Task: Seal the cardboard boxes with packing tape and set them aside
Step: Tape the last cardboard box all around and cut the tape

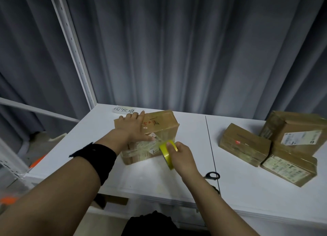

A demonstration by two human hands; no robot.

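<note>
Tabletop (177,179), white, carries three taped brown cardboard boxes (292,135) at right. Centre: another brown cardboard box (162,124), left hand (132,126) spread flat on top, right hand (182,154) gripping a yellow tape roll (165,153) at its near corner. Black-handled scissors (213,175) lie nearby.

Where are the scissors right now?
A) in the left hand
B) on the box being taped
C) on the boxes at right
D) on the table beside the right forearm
D: the scissors lie on the white table, just beside the right forearm.
</note>
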